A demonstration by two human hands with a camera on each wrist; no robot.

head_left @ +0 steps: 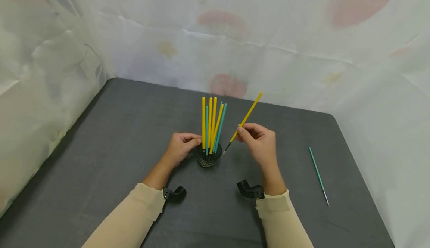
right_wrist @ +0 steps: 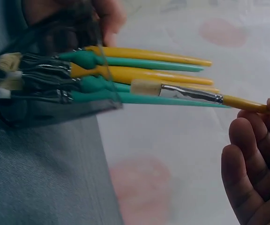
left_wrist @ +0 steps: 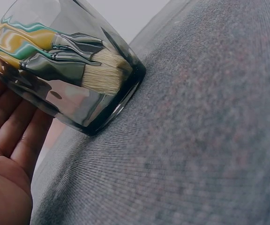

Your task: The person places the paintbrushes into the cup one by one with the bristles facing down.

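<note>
Left hand point(head_left: 181, 146) curled round the side of a dark clear glass cup point(head_left: 209, 158) standing mid-table on the grey felt-covered table point(head_left: 117, 128), bristle ends down inside. Right hand point(head_left: 258, 141) pinching a yellow-handled paintbrush point(head_left: 244, 120) by thumb and fingertips, tilted, brush tip just beside the cup's rim. Upright in the cup: yellow and teal-handled brushes point(head_left: 211, 124). Well to the right, lying flat: a lone thin teal paintbrush point(head_left: 318, 174)

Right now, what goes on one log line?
left hand: holds glass cup | right hand: pinches yellow brush, bristles beside cup | green brush: lying on table
</note>
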